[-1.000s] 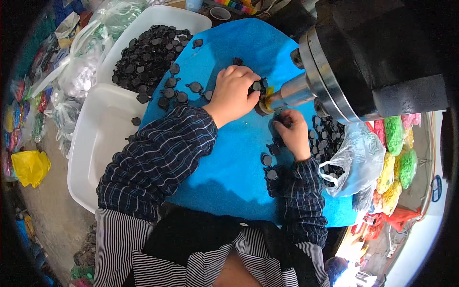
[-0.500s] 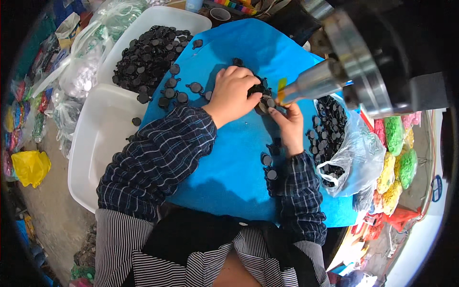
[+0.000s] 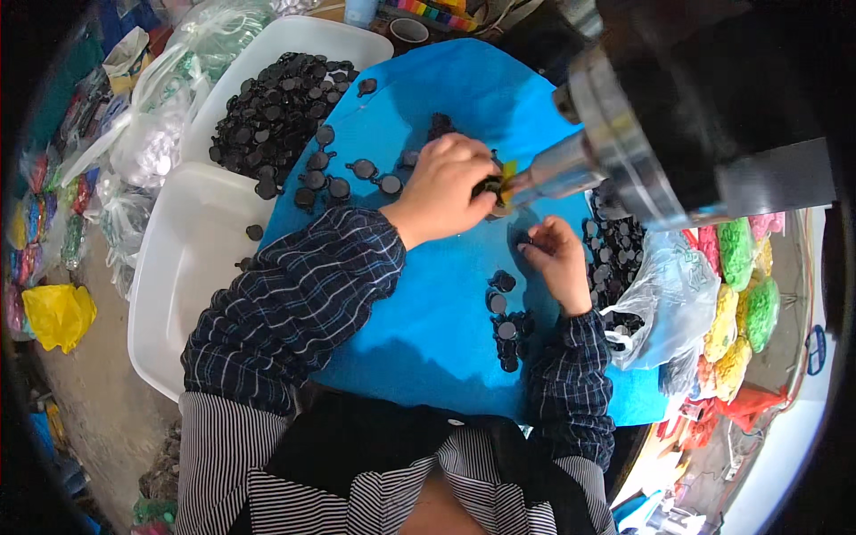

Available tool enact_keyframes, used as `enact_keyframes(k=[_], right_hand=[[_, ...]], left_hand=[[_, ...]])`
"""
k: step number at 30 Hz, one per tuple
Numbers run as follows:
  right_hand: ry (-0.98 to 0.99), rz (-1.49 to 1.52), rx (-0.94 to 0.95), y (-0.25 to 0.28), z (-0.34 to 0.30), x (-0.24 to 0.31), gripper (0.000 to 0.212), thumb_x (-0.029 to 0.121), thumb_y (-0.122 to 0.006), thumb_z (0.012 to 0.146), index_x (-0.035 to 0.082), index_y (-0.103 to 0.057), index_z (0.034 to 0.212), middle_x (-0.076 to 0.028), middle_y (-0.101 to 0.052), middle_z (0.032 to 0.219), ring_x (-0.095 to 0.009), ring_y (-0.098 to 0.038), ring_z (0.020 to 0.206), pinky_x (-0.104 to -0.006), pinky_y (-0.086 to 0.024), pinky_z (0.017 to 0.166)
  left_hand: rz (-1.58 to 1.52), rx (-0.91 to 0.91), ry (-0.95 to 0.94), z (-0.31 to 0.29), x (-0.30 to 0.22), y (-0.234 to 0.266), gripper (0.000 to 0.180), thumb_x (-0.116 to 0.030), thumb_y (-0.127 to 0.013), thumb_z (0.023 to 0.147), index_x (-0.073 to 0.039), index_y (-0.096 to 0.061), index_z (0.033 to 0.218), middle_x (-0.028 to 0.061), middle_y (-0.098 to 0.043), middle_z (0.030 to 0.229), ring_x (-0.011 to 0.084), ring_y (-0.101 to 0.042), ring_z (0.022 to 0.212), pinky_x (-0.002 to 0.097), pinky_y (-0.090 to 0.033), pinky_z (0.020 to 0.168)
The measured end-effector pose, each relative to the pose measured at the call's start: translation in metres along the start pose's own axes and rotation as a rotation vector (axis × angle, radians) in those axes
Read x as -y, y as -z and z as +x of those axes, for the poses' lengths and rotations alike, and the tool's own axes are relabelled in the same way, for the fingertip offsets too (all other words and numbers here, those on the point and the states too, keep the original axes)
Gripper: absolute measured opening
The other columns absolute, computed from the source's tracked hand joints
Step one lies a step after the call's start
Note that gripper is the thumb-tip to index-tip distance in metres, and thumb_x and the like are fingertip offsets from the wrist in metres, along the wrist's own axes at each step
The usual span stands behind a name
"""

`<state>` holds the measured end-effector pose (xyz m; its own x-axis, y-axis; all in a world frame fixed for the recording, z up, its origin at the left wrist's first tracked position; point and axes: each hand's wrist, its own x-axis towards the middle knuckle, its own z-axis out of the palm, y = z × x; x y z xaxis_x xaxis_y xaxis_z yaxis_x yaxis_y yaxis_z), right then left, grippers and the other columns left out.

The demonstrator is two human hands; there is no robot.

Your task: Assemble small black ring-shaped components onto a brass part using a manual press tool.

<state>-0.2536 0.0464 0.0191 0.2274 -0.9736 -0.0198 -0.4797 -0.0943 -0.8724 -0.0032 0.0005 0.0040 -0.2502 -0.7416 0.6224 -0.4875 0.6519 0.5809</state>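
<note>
My left hand (image 3: 446,187) is closed around a black part (image 3: 488,185), mostly hidden by the fingers, right at the tip of a metal press head (image 3: 562,168). A strip of yellow tape (image 3: 508,171) marks that tip. To the right, my right hand (image 3: 560,259) hangs over the blue cloth (image 3: 428,312), thumb and fingers pinched on a small dark piece (image 3: 524,239) that is partly hidden. Loose black round parts with small tabs (image 3: 361,168) lie left of my left hand. Another cluster of such parts (image 3: 506,330) sits beside my right wrist.
At the upper left, a white bin (image 3: 374,45) holds a heap of black parts (image 3: 276,116); another white bin (image 3: 152,294) stands nearer, with a few in it. On the right is a clear plastic bag (image 3: 664,285) of black parts. The machine's dark body (image 3: 713,107) overhangs the upper right.
My right hand has drawn away from the press tip, down and to the right. My left hand has shifted slightly right, toward the tip. The press head has moved a little left.
</note>
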Motion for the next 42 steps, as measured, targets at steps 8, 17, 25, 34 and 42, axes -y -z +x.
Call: enact_keyframes(k=[8,17,25,34,42], right_hand=[[0.148,0.464,-0.229,-0.041,0.038,0.014,0.029,-0.012,-0.063,0.085,0.007,-0.049,0.101,0.001,-0.055,0.093,-0.008,-0.056,0.089,-0.0244,-0.048,0.083],[0.083,0.423,-0.317,-0.021,0.031,0.004,0.01,0.002,-0.058,0.094,0.004,-0.058,0.104,0.001,-0.06,0.098,-0.008,-0.055,0.092,-0.0228,-0.043,0.085],[0.262,-0.297,0.388,0.013,-0.019,0.031,0.054,-0.004,-0.067,0.063,0.005,-0.056,0.115,-0.011,-0.056,0.113,-0.028,-0.054,0.111,-0.036,-0.044,0.094],[-0.037,0.217,-0.089,-0.012,0.001,0.013,0.033,-0.005,-0.075,0.077,0.003,-0.055,0.103,-0.002,-0.059,0.095,-0.012,-0.058,0.09,-0.0284,-0.05,0.079],[0.027,0.242,-0.252,-0.033,0.025,0.013,0.029,-0.002,-0.075,0.079,0.004,-0.058,0.102,-0.002,-0.061,0.102,-0.011,-0.058,0.09,-0.0285,-0.047,0.079]], left_hand=[[0.116,-0.04,0.092,0.001,0.004,-0.001,0.026,-0.022,-0.072,0.079,-0.007,-0.069,0.101,0.0061,-0.061,0.109,0.0289,-0.052,0.113,0.0449,-0.036,0.1],[0.118,-0.064,0.081,-0.001,0.006,0.001,0.028,-0.022,-0.072,0.08,-0.008,-0.068,0.103,0.0076,-0.062,0.111,0.0296,-0.052,0.113,0.0449,-0.036,0.101],[0.137,-0.124,0.106,0.001,0.003,-0.002,0.028,-0.02,-0.071,0.079,-0.008,-0.068,0.103,0.0074,-0.061,0.113,0.0299,-0.051,0.114,0.0448,-0.036,0.101],[0.067,0.009,-0.067,0.001,-0.009,-0.006,0.03,-0.024,-0.072,0.079,-0.008,-0.068,0.104,0.0071,-0.06,0.112,0.0292,-0.05,0.115,0.0487,-0.034,0.103],[0.16,-0.033,0.134,0.001,0.006,-0.001,0.027,-0.022,-0.071,0.08,-0.008,-0.069,0.103,0.0068,-0.062,0.111,0.0293,-0.051,0.114,0.0459,-0.036,0.101]])
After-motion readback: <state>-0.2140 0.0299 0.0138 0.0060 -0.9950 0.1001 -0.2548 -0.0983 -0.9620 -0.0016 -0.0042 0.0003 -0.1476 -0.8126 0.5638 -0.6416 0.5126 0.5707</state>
